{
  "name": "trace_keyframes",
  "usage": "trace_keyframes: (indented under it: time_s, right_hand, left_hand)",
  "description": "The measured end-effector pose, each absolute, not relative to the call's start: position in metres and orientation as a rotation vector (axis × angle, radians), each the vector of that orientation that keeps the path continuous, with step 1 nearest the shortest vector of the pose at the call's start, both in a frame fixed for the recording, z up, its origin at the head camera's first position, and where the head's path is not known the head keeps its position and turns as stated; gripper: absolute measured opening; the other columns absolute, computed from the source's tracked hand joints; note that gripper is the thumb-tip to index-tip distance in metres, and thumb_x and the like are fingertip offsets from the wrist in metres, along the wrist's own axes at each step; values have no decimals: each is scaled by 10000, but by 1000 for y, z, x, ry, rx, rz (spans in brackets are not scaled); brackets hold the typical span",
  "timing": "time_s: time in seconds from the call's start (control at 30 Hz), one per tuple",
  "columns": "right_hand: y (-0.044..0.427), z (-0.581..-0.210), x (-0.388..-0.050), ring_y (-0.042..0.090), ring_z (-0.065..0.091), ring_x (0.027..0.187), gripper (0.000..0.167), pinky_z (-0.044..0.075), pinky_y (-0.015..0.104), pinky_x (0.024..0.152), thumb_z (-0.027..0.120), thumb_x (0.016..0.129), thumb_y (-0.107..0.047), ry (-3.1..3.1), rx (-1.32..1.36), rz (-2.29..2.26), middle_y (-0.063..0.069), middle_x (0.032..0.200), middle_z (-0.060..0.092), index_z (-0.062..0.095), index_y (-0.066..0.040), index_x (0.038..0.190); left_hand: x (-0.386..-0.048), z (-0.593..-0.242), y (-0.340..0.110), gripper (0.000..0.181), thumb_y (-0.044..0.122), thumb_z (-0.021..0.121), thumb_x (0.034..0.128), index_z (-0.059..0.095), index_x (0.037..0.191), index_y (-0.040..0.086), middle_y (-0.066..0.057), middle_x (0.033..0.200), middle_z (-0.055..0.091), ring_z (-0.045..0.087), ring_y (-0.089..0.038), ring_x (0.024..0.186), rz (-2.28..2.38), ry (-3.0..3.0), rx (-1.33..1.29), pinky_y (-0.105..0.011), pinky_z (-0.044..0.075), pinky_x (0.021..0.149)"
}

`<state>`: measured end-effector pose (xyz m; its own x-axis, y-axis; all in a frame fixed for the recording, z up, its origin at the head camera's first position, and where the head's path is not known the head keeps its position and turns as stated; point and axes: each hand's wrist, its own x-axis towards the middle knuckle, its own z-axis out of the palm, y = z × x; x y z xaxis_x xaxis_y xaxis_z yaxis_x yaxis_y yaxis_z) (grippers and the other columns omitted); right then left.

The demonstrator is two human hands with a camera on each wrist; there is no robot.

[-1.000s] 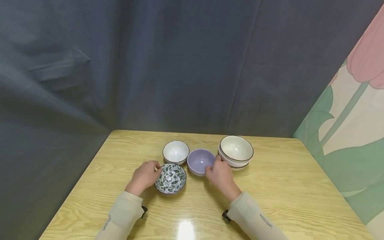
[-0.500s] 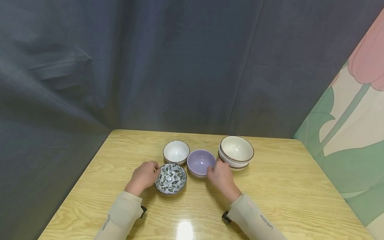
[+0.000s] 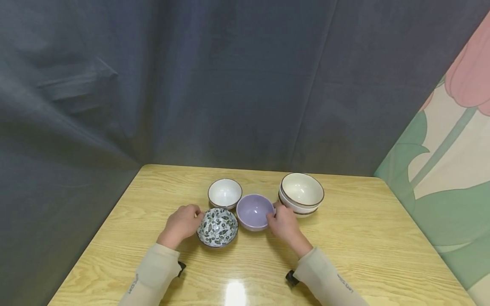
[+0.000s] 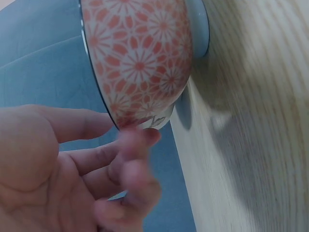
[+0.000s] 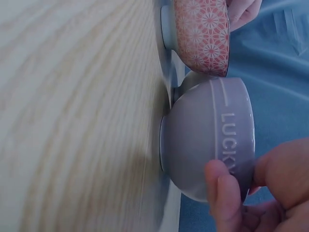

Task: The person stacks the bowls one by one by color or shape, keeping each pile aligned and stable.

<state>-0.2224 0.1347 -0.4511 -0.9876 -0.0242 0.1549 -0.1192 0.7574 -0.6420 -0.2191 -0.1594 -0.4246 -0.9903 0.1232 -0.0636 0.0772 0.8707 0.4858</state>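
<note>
In the head view my left hand pinches the left rim of a bowl with dark leaves and flowers printed inside. The left wrist view shows this bowl's red-and-white flower outside, with the thumb at the rim and fingers against the wall. On the other side, my right hand pinches the right rim of a purple bowl. Raised "LUCKY" lettering marks the purple bowl's wall in the right wrist view. The two bowls sit side by side, very close together, on the wooden table.
A white bowl with a dark rim stands just behind the patterned one. Stacked cream bowls with brown rims are at the back right, close to my right hand. A dark curtain hangs behind the wooden table.
The purple bowl has shifted slightly toward me and to the left, with my right hand on its rim. My left hand and the patterned bowl have stayed almost in place.
</note>
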Motion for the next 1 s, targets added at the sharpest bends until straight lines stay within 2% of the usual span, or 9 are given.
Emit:
trace_keyframes:
  time_s: [0.1, 0.23, 0.47, 0.77, 1.0]
  right_hand:
    - [135, -450, -220, 70, 518, 354, 332, 432, 270, 380, 562, 859, -32, -2826, 134, 1032, -11, 490, 551, 622, 115, 1151]
    - [136, -446, -219, 71, 524, 360, 371, 438, 264, 370, 549, 857, -7, -2818, 133, 1077, 11, 524, 567, 595, 135, 1197]
    - [138, -435, -215, 65, 526, 361, 370, 434, 256, 360, 536, 857, 9, -2785, 194, 1057, 5, 523, 568, 597, 144, 1197]
    - [133, -416, -214, 78, 559, 392, 399, 473, 263, 382, 530, 896, -25, -2793, 188, 1136, 36, 599, 599, 586, 104, 1269]
    - [120, -406, -210, 155, 615, 437, 410, 500, 259, 398, 534, 919, -33, -2790, 259, 1225, 54, 630, 624, 568, 102, 1304]
  left_hand:
    - [-219, -425, -161, 280, 227, 548, 1003, 703, 1055, 0, -85, 834, 646, 539, -204, 667, 754, 2948, 142, -344, 431, 575]
    - [-220, -423, -163, 300, 243, 536, 1008, 701, 1065, -1, -92, 839, 655, 549, -213, 671, 759, 2947, 142, -360, 440, 583]
    - [-220, -422, -165, 318, 267, 522, 1014, 696, 1069, 6, -93, 838, 660, 563, -216, 674, 773, 2944, 136, -368, 453, 593]
    - [-220, -423, -165, 302, 253, 515, 1024, 702, 1070, 21, -137, 999, 705, 605, -247, 765, 773, 2972, 152, -443, 503, 674]
    - [-219, -424, -163, 233, 170, 508, 1018, 709, 1016, 54, -57, 768, 600, 515, -192, 623, 814, 2941, 140, -326, 399, 543]
